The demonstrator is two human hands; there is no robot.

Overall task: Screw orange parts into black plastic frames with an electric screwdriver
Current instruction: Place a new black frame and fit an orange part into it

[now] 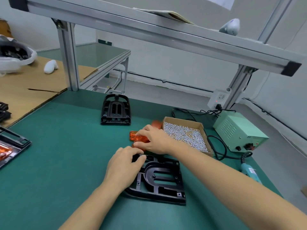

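Observation:
A black plastic frame [162, 181] lies flat on the green mat in front of me. My left hand [123, 166] rests on its upper left corner, fingers bent over the edge. Just beyond the frame, my right hand [153, 141] grips a translucent orange part [137, 136] from a small pile of orange parts. The teal electric screwdriver [250, 172] lies on the mat at the right, untouched, partly hidden behind my right forearm.
A cardboard box of small screws [186, 134] sits right of the orange parts, a green power supply [239, 131] beyond it. A stack of black frames [115, 110] stands farther back. Finished frames [11, 143] lie at the left edge. An aluminium shelf frame [68, 55] spans overhead.

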